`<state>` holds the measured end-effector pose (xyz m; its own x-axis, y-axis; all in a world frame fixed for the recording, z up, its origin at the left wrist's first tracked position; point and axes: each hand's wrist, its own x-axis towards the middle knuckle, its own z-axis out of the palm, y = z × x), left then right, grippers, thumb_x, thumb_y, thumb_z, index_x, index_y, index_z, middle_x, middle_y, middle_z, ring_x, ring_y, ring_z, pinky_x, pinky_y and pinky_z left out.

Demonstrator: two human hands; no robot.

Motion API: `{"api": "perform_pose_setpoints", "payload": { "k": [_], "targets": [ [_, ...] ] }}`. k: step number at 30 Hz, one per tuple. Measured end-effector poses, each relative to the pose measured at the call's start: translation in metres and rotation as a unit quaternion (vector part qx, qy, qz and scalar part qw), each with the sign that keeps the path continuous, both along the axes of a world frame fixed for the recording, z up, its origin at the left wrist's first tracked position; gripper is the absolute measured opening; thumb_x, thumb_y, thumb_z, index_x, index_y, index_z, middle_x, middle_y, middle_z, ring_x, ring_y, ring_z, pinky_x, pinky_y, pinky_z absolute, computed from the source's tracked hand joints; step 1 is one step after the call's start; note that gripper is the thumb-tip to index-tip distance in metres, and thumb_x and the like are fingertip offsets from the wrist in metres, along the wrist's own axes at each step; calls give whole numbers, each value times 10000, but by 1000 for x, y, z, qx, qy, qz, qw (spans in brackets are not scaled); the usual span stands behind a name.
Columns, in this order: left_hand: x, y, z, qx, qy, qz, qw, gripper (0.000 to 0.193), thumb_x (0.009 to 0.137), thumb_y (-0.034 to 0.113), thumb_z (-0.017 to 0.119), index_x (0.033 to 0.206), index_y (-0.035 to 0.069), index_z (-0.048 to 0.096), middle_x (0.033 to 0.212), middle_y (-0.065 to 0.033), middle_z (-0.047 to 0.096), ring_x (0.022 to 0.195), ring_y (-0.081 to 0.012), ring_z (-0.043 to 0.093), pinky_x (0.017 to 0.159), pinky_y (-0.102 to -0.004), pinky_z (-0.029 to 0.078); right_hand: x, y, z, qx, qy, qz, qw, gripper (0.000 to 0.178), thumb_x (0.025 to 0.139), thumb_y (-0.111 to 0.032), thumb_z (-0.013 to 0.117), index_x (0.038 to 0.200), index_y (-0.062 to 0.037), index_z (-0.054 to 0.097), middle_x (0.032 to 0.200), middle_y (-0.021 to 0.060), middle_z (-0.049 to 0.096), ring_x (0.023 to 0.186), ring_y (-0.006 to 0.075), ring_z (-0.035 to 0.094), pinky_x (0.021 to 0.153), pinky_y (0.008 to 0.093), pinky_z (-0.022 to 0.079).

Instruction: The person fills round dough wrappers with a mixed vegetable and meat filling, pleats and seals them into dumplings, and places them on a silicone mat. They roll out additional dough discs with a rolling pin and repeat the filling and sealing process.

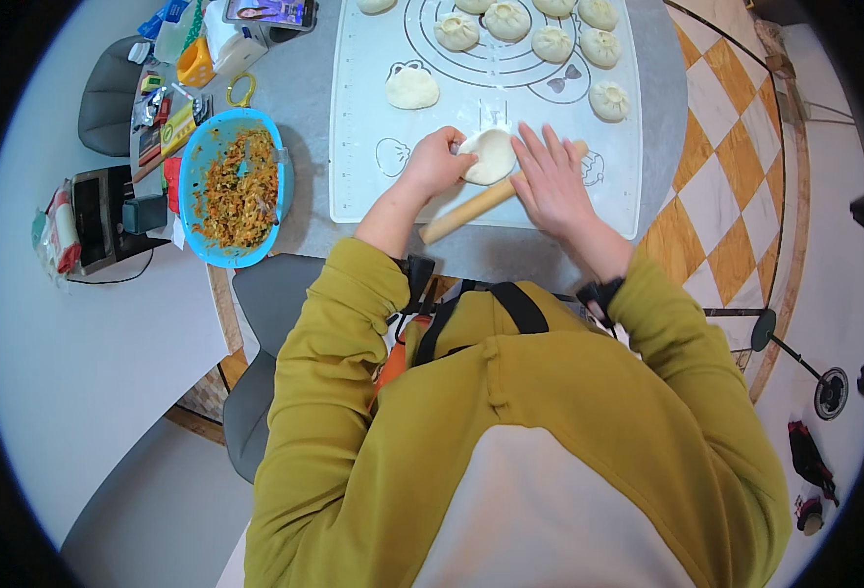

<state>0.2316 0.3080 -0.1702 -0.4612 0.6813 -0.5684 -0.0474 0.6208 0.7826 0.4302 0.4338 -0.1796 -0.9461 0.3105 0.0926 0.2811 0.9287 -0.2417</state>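
Note:
A round white dough wrapper (492, 157) lies on the white pastry mat (354, 186), its left edge pinched between the thumb and fingers of my left hand (438, 163). My right hand (553, 184) rests flat across a wooden rolling pin (466, 212), fingers stretched out and nothing gripped in them. The pin slants just below and right of the wrapper, its far end showing past my right hand. Farther up the mat sits a second flattened dough piece (412, 87). Several pleated filled buns (506, 20) stand at the far side of the mat.
A blue basin (281, 196) of chopped filling stands left of the mat. Beyond it are yellow scissors (241, 89), a yellow cup (195, 66), packets and a phone (273, 12) with a lit screen. A grey chair (265, 304) is tucked near the table's front edge.

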Motion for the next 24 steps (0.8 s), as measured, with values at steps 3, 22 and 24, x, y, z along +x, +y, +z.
{"api": "perform_pose_setpoints", "payload": {
  "k": [3,22,24],
  "targets": [
    [1,-1,3,-5,210,-99,973,330,830,156,713,1110,-10,663,1010,-210,712,900,-387,691,824,-443,551,-56,14,-7,73,13,-15,997,582,994,-348,516,1504,-87,409,1593,141,346,1471,375,291,1164,579,242],
    [-5,5,6,-38,232,-59,970,300,827,235,719,1070,59,721,1005,-198,725,962,-380,685,866,-438,540,-82,20,-13,84,20,-22,996,627,993,-343,524,1535,-81,350,1607,133,328,1473,371,297,1168,575,238],
    [-15,19,5,-27,233,-75,969,315,826,244,715,1084,64,730,1027,-201,724,983,-377,683,879,-436,540,-117,26,-17,62,37,-52,996,623,996,-350,520,1535,-86,351,1604,135,332,1473,364,299,1168,571,242]
  ]
}}
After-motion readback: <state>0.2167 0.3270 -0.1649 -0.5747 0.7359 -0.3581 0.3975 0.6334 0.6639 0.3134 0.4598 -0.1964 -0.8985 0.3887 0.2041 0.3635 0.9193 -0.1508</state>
